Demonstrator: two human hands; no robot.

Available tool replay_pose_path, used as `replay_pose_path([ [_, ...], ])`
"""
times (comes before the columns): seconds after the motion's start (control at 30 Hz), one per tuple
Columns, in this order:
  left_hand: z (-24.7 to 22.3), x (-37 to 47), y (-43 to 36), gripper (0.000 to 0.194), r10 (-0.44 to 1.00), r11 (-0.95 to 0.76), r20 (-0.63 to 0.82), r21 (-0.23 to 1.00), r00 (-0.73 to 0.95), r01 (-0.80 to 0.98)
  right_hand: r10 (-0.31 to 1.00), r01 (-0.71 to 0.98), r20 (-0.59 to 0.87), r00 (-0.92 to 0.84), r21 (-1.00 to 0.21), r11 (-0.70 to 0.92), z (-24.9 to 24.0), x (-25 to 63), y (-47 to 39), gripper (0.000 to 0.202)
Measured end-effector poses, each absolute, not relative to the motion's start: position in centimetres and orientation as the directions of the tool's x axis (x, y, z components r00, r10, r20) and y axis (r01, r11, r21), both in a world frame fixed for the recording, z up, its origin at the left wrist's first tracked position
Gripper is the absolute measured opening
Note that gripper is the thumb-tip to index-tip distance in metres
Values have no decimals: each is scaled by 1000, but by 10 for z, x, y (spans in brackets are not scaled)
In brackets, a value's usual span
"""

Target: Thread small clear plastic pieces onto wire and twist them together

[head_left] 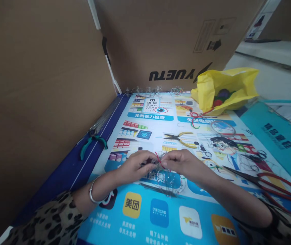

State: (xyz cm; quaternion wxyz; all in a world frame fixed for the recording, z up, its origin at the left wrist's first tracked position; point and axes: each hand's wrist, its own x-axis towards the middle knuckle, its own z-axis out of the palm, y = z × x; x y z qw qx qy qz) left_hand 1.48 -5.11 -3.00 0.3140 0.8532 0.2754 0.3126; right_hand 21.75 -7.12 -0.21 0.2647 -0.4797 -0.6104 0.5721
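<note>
From my remote seat I saw a table covered by a glossy printed mat (145,217) with app logos and Chinese text, and a blue cloth (275,139) beside it on the right. Big cardboard boxes (45,85) walled in the back and the left side, the rear one marked YUETU upside down. A crumpled yellow plastic bag (224,86) lay at the far right of the mat with dark and red things inside, and a red cord (199,115) trailed out of it. Yellow-handled pliers (180,137) lay in the middle, teal-handled pliers (93,143) at the left edge beside a bundle of thin wires (104,117), and red-handled scissors (270,182) just right of the right forearm. Nothing blocked the hands. The left hand (135,165) and right hand (178,161) met at mid-mat, fingertips of each pinched closed on a small wire piece with a red thread (159,163), held just above a tangle of fine wire (169,182).
</note>
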Motion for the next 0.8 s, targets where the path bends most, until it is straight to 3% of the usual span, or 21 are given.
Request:
replay_pose_path([
  [0.13,-32,16,-51,16,762,-389,176,894,623,224,880,243,-257,-399,-955,-168,-3,216,-71,17],
  [0.33,-39,15,-48,22,777,-204,70,968,626,146,875,225,-250,-414,-960,-168,-8,216,-71,20],
  [0.57,-39,13,-46,22,774,-140,28,982,633,127,868,284,-186,-460,-957,-55,-9,216,-71,19],
  [0.8,-33,12,-43,13,776,-246,101,957,622,152,890,323,-218,-401,-942,-85,-2,217,-71,20],
])
